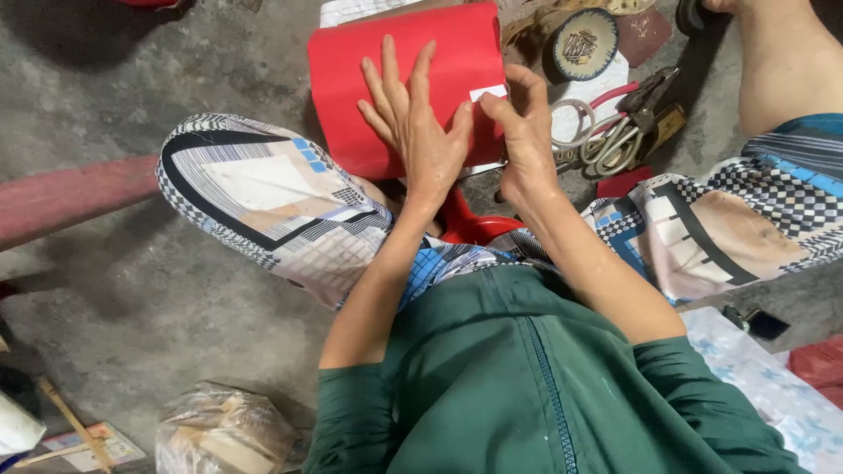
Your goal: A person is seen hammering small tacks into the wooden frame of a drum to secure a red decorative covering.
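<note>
Smooth red sheet (369, 79) curls over the knee; left hand (417, 123) lies flat, fingers spread, right hand (527, 132) pinches its edge. Little round dish (587, 42) holds small metal bits.

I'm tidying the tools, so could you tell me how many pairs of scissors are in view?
1: the scissors lie on the floor right of the red sheet, beside the right hand. Clutter there may hide others.
</note>
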